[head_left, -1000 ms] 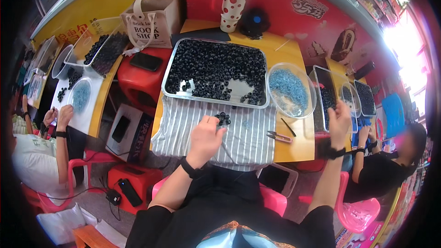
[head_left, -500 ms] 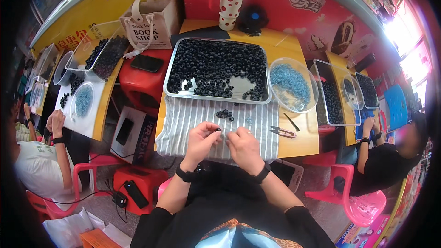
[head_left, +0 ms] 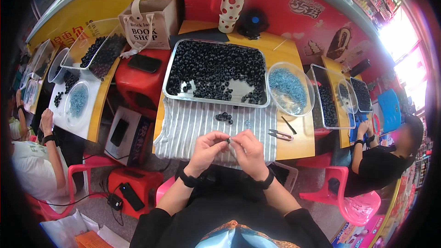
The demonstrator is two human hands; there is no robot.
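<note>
Over the front edge of a grey striped cloth (head_left: 177, 128), my two hands meet fingertip to fingertip. My left hand (head_left: 204, 152) is closed in a pinch on a small black ring-shaped bead (head_left: 228, 140). Against it, my right hand (head_left: 251, 154) is also pinched; what its fingers hold, if anything, is too small to make out. Several loose black beads (head_left: 224, 118) lie on the cloth just beyond, beside a few tiny pale blue pieces (head_left: 248, 123). Farther back stands a shallow clear tray (head_left: 216, 101) of black beads. Right of it is a round tub (head_left: 312, 96) of pale blue pieces.
Thread snips (head_left: 281, 135) and black tweezers (head_left: 289, 125) lie to the right. A spotted tumbler (head_left: 231, 9) and a small fan (head_left: 252, 22) stand at the back. Left are a red stool (head_left: 138, 80) with a phone (head_left: 144, 63) and a tote bag (head_left: 147, 32). People sit at tables on both sides.
My hands have come together. The bead in my left fingers has moved right and nearer to me, meeting my right fingertips. The whole view has shifted slightly.
</note>
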